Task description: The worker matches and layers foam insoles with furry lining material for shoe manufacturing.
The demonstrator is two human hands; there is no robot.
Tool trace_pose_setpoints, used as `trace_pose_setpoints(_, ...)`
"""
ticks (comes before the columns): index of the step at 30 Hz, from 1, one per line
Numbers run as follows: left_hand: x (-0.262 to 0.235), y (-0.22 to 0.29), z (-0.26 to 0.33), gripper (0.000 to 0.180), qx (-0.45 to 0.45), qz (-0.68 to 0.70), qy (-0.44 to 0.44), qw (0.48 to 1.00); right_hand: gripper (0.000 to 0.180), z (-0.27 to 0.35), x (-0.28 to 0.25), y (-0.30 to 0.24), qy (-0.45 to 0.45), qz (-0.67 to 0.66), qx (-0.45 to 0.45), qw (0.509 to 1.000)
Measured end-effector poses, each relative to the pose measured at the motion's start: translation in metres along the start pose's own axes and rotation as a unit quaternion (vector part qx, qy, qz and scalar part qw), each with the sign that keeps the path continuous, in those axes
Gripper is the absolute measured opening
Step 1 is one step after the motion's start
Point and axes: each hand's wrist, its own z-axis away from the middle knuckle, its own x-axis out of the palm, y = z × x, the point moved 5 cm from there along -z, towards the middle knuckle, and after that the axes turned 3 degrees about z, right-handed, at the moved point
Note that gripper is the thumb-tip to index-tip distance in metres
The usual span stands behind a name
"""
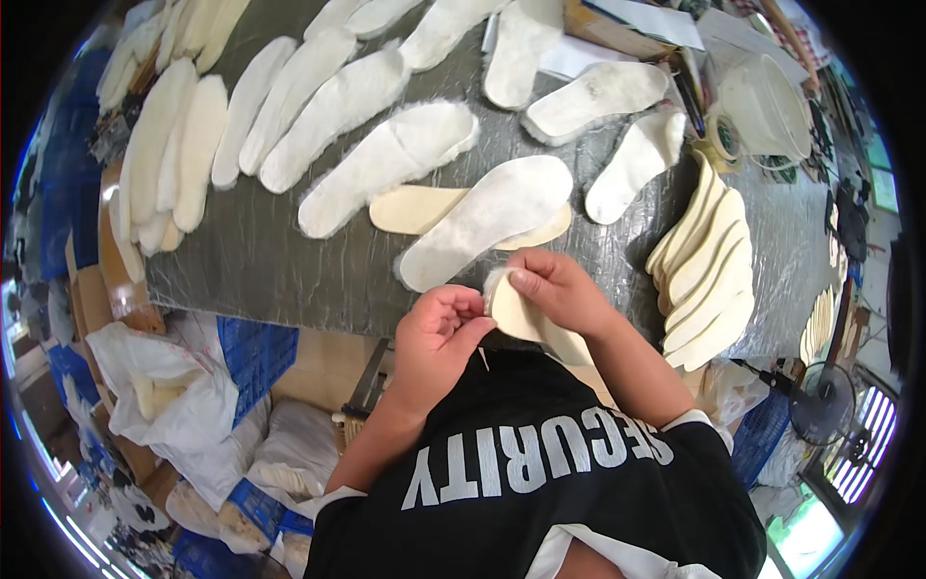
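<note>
Right hand (562,289) pinches the far end of the cream insole (517,313), whose long axis I see slanting back under that wrist. Left hand (436,330) bunches its fingers narrowly at the left edge; whether they grip, I can't tell.

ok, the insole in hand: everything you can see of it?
The insole has a smooth-looking cream face and whitish, fleecy fuzz at one end. It is held tilted, at the near edge of the table. The right hand grips the fuzzy end, thumb on the cream face; the left hand is at its rim, firm hold unclear. Underside hidden.
</note>
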Motion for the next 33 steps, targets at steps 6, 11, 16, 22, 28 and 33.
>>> trace_pose_setpoints(6, 0.003, 0.047, -0.011, 0.034, 0.239, -0.195, 0.004, 0.951, 0.027, -0.013, -0.004, 0.009, -0.019, -0.4, 0.144, 0.905)
trace_pose_setpoints(11, 0.024, 0.091, -0.017, 0.036, 0.34, -0.33, -0.049, 0.879, 0.03, -0.02, 0.017, 0.01, -0.15, -0.488, 0.113, 0.852)
trace_pose_setpoints(16, 0.03, 0.11, -0.018, 0.038, 0.381, -0.355, -0.109, 0.847, 0.025, -0.018, 0.041, 0.008, -0.153, -0.572, 0.177, 0.786)
trace_pose_setpoints(22, 0.037, 0.11, -0.016, 0.042, 0.338, -0.393, -0.183, 0.835, 0.015, -0.006, 0.064, 0.001, -0.186, -0.577, 0.217, 0.765)
trace_pose_setpoints(28, 0.023, 0.084, -0.012, 0.029, 0.197, -0.365, -0.234, 0.879, 0.022, 0.008, 0.083, 0.013, -0.224, -0.474, 0.28, 0.804)
trace_pose_setpoints(33, -0.036, 0.033, -0.009, 0.022, -0.012, -0.154, -0.063, 0.986, 0.042, 0.01, 0.036, 0.033, -0.199, -0.138, 0.112, 0.964)
